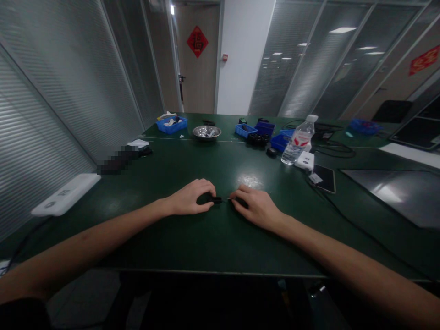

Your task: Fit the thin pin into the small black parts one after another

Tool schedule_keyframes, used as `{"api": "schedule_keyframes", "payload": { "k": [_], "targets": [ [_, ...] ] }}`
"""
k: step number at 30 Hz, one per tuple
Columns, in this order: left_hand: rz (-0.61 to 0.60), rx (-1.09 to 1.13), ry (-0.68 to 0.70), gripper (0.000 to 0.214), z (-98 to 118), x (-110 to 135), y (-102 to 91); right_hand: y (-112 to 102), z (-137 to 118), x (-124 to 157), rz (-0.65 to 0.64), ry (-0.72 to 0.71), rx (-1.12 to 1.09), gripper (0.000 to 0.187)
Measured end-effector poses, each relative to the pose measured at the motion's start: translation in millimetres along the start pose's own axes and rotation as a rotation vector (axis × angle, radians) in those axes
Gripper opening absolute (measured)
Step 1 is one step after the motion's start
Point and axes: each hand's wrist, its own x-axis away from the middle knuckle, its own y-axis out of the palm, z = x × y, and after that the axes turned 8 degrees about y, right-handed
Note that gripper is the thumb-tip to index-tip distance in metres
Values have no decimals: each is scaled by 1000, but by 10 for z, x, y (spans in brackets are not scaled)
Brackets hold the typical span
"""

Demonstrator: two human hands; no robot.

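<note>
My left hand (193,197) rests low over the green table, thumb and fingers pinching a small black piece (216,200) whose kind I cannot make out. Just to its right, my right hand (256,204) is closed in a pinch on a thin, shiny metal pin-like piece (229,198). The tip of that piece points left toward the black one, with a narrow gap apparently between them. Whether they touch is too small to tell. Most of both pieces is hidden by my fingers.
Farther back on the green table (206,243) are a metal bowl (206,133), blue trays (172,124) with small parts, and a water bottle (299,141). White power strips (65,195) lie left and right. A tablet-like slab (323,178) and a metal sheet (395,190) lie right.
</note>
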Motion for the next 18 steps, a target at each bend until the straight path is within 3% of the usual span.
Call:
{"api": "schedule_keyframes", "payload": {
  "k": [18],
  "targets": [
    [-6, 8, 1, 22, -7, -4, -3, -16, 1, 2, -10, -10, -20, 22]
  ]
}}
